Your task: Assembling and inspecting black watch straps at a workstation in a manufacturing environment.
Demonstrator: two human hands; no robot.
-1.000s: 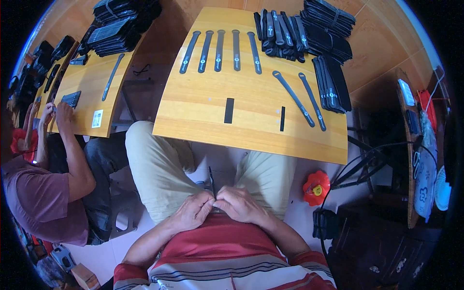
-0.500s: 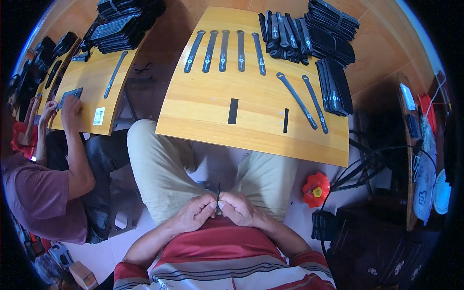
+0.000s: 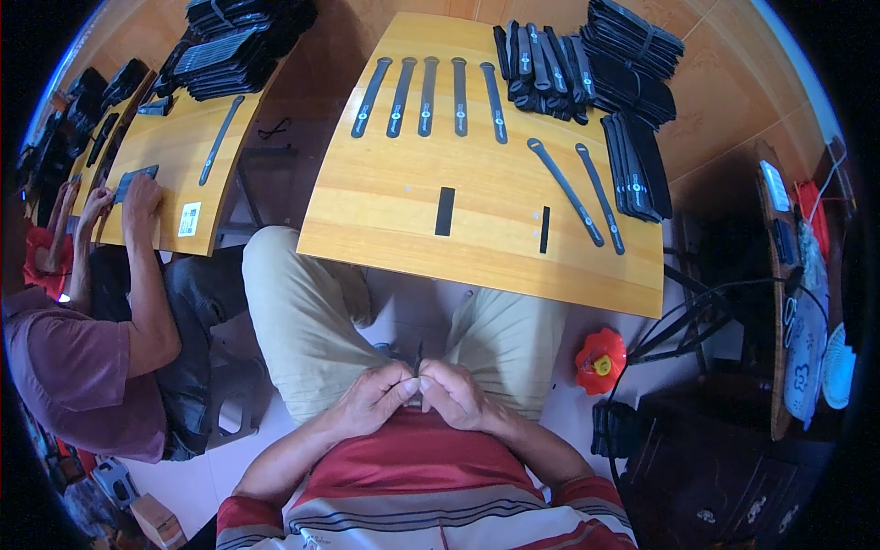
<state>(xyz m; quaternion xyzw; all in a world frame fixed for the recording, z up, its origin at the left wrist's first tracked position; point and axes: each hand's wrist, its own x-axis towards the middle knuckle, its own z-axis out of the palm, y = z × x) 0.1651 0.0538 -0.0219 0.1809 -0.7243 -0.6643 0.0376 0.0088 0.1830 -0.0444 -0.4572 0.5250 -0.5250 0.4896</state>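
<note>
My left hand (image 3: pixel 374 400) and my right hand (image 3: pixel 455 396) meet low in front of my red shirt, thumbs and fingertips pinched together. Between them pokes up the tip of a thin dark strip (image 3: pixel 420 352); the fingers hide the rest of it. Beyond my knees, grey straps (image 3: pixel 428 96) with a loop slot at one end lie in a row on the wooden table (image 3: pixel 367 215). Two more, a slanted strap (image 3: pixel 566 193) and a shorter-looking strap (image 3: pixel 600 200), rest to the right. Nearer me on the tabletop are a black rectangle (image 3: pixel 445 212) and a narrow black piece (image 3: pixel 545 230).
Stacks of black straps (image 3: pixel 632 55) and a fanned bundle (image 3: pixel 635 165) fill the table's right side. At left, a co-worker's hands (image 3: pixel 139 194) handle a dark piece on another table (image 3: pixel 174 225). A red flower-shaped object (image 3: pixel 600 360) sits right of my knee.
My pinched hands stay in nearly the same place; the right thumb and fingers have shifted slightly against the left. The co-worker's hands have moved a little.
</note>
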